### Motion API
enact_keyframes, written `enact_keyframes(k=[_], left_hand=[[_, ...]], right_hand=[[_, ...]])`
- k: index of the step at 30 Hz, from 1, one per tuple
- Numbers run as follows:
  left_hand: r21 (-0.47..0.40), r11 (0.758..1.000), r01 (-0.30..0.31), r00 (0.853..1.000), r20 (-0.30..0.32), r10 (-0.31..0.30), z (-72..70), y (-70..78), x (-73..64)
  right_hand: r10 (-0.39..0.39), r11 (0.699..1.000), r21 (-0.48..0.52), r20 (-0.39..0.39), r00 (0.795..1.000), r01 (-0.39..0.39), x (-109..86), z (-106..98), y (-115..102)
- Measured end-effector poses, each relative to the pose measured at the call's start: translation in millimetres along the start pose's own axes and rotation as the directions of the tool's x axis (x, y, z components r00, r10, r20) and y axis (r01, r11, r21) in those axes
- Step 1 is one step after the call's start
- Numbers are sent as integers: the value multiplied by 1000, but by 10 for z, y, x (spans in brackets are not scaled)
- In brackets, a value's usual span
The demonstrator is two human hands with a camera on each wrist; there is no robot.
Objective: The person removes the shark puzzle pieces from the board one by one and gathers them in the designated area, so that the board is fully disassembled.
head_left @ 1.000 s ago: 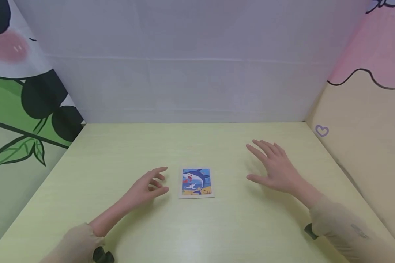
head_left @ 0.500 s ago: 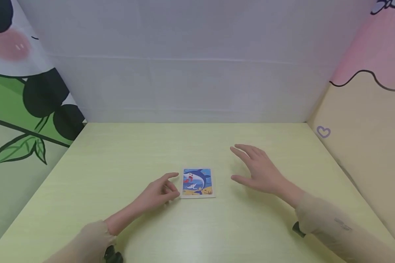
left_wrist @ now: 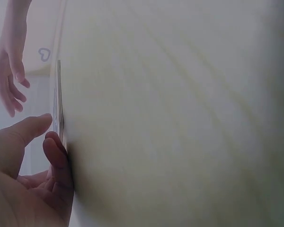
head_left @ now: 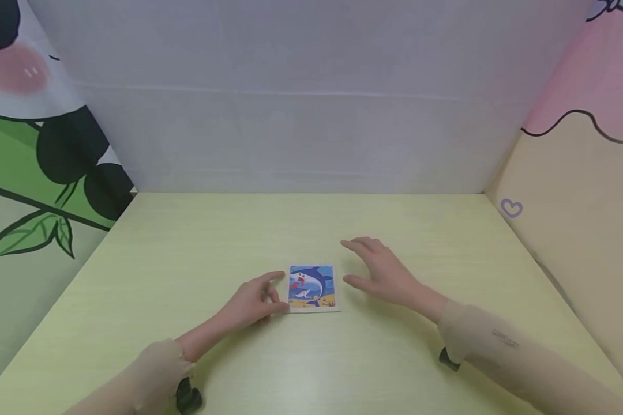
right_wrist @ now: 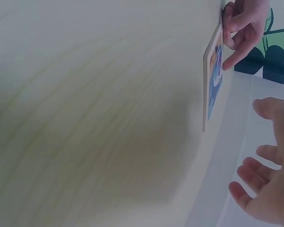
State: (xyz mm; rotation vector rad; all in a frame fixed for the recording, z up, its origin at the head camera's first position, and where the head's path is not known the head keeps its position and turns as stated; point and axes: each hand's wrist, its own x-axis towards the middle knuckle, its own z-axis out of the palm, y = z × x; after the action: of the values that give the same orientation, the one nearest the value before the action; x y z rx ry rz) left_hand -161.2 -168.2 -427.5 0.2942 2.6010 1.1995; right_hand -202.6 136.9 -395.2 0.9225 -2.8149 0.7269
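A small flat square picture board [head_left: 311, 286] with a white border lies on the table, showing a blue-and-white shark scene. My left hand [head_left: 251, 301] is at its left edge, index finger extended and thumb at the near left corner. From the left wrist view, the thumb and fingertips are close to the board's thin edge [left_wrist: 59, 94]; firm contact is hard to judge. My right hand [head_left: 386, 275] hovers just right of the board, fingers spread and thumb apart, holding nothing. The right wrist view shows a gap between that hand [right_wrist: 270, 175] and the board.
The pale wood-grain table [head_left: 213, 230] ends at a light grey back wall [head_left: 311, 138]. A side panel with green and black drawings [head_left: 57, 155] stands left, a beige and pink one [head_left: 576, 190] right. Dark straps show under both sleeves.
My left hand has moved right to the board's left edge. My right hand has come left, much closer to the board. The board itself has stayed in place.
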Motion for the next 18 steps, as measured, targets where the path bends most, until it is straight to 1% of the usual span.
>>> enact_keyframes(k=[4,8,14,18], left_hand=[[10,1000,-6,1000,-2,6,12,9,5],[24,1000,-14,1000,-8,14,24,6,5],[40,999,-5,1000,-6,5,20,1,10],[50,999,-21,1000,6,21,10,15,12]], right_hand=[[9,1000,24,24,1000,-9,77,100,-2],[17,998,64,71,997,-22,152,198,-11],[9,994,103,160,987,-26,249,337,-28],[18,993,109,197,980,-41,287,395,-27]])
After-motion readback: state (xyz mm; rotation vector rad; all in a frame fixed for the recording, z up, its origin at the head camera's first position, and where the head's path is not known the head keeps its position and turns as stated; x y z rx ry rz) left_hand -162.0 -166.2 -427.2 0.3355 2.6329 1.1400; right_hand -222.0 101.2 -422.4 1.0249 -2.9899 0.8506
